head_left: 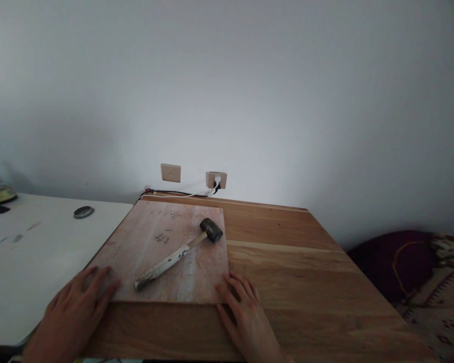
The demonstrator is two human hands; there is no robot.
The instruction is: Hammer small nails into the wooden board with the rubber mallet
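Note:
A mallet [174, 258] with a dark head and a worn, white-painted handle lies slantwise on a flat pinkish board [124, 262]. Behind the handle, several small metal nails or screws [161, 237] are scattered on the board, with a few more [172, 216] further back. My left hand [73, 302] rests at the board's near left corner, fingers spread on its surface. At the near right corner, my right hand [242, 307] touches the board's edge with fingers apart. Neither hand touches the mallet.
The board lies on a wooden table [287, 282] against a wall. A white table [26, 277] adjoins on the left, carrying a round dark lid-like disc [83, 212]. Cables run along the wall to a socket [216, 180]. Purple and patterned fabric [397, 262] is at the right.

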